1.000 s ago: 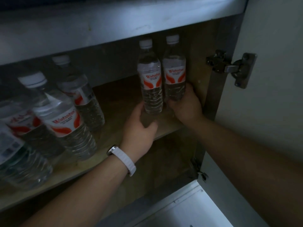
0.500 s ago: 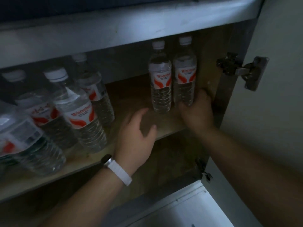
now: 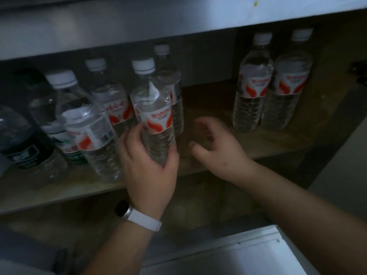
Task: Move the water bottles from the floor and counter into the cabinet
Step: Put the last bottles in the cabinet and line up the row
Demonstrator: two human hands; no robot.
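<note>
Inside the dim cabinet, two clear water bottles with red-and-white labels stand side by side at the right end of the wooden shelf (image 3: pixel 268 143): one (image 3: pixel 251 90) and its neighbour (image 3: pixel 287 90). My left hand (image 3: pixel 148 167), with a white watch strap on the wrist, grips the lower part of another labelled bottle (image 3: pixel 153 114) in the middle of the shelf. My right hand (image 3: pixel 216 143) hovers with loosely curled fingers over the bare shelf between that bottle and the right pair, holding nothing.
Several more bottles crowd the left of the shelf, among them a white-capped one (image 3: pixel 89 132) and a dark-labelled one (image 3: pixel 25 149). A pale counter edge (image 3: pixel 139 26) overhangs the opening. The cabinet's right wall (image 3: pixel 333 120) and a white surface (image 3: pixel 238 257) lie nearby.
Both hands have left the two bottles at the right end. My left hand moved left and took hold of a middle bottle; my right hand drew back leftwards, empty. The view shifted left.
</note>
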